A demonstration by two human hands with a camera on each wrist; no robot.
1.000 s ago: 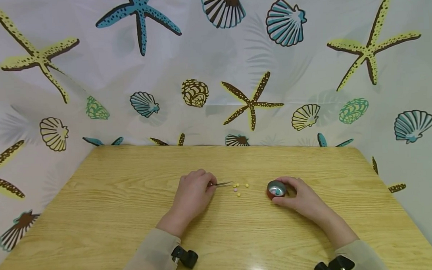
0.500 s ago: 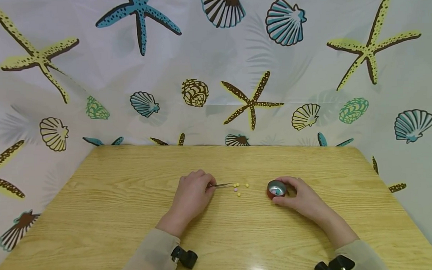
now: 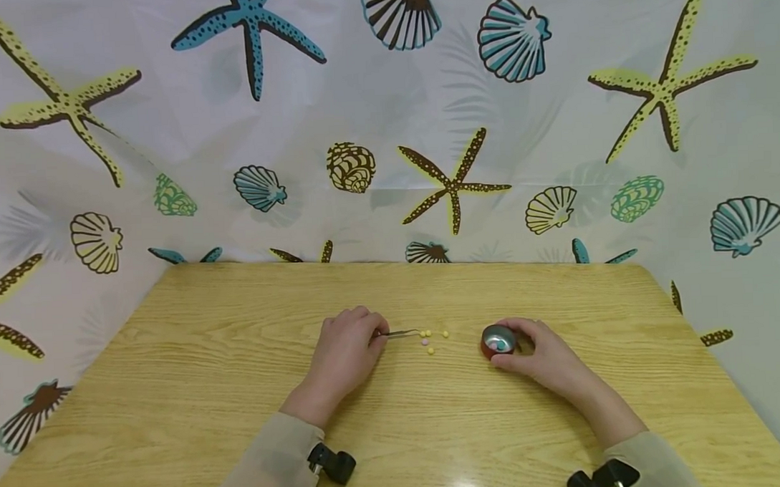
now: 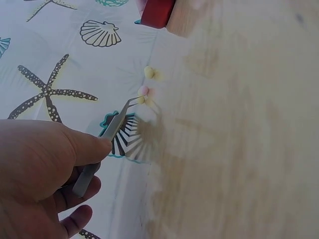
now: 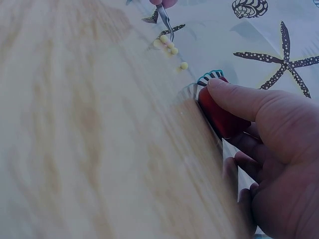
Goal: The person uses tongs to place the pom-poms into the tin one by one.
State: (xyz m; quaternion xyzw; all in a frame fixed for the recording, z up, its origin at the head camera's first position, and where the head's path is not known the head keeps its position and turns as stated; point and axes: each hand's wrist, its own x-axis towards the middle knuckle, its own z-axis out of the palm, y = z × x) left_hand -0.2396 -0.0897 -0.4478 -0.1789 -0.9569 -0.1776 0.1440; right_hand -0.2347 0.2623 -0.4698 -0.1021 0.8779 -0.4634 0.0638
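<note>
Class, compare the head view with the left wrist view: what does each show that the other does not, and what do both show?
Only the head view: the shiny inside of the red cup, with small blue and pale pieces in it, and both beige sleeves.

Only the left wrist view: the rear end of the tweezers, which the hand's back hides from the head camera.

Both: the left grip pinching the tweezers, yellow balls, a pink ball, and the cup's red outside.

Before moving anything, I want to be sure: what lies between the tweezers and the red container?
Small yellow beads and one pinkish bead, then a bare stretch of table; the head view shows it.
</note>
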